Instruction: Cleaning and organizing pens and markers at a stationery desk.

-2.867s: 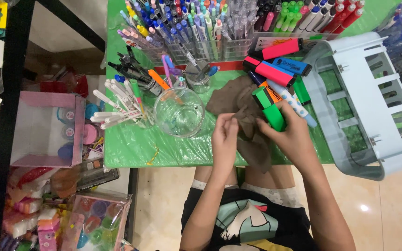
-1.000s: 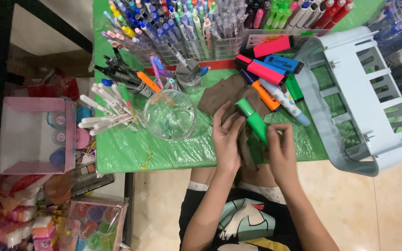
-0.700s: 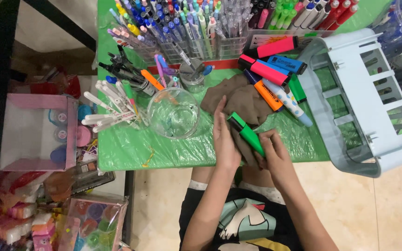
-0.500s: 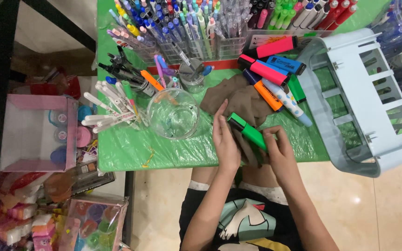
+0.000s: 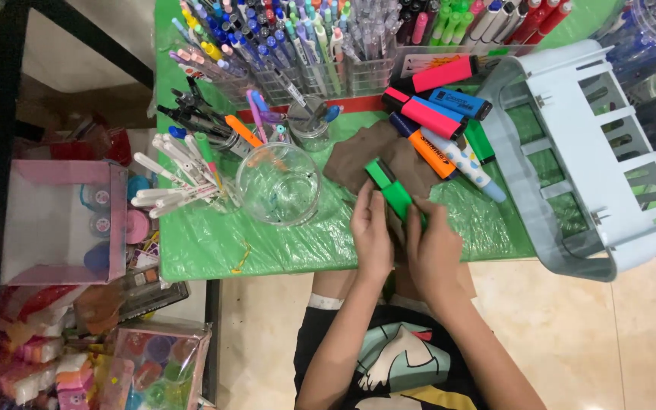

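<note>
Green plastic covers the table (image 5: 267, 243), which fills the upper part of the view over a pale tiled floor (image 5: 609, 342). At the right side a big light blue rack (image 5: 594, 152) lies on the table, reaching over its front edge. Along the far edge stand clear holders full of pens (image 5: 305, 38). A pink box (image 5: 62, 220) sits to the left, off the table. Near the middle a brown cloth (image 5: 373, 156) is spread, and beside it stands a clear glass bowl (image 5: 279, 184). Some thick markers (image 5: 438, 121), pink, blue and orange, lie just beyond the cloth. Both hands meet at the front edge of the table. The left hand (image 5: 371, 235) and the right hand (image 5: 434, 247) are closed around the near end of a green highlighter (image 5: 389, 190), whose far end lies over the cloth.
</note>
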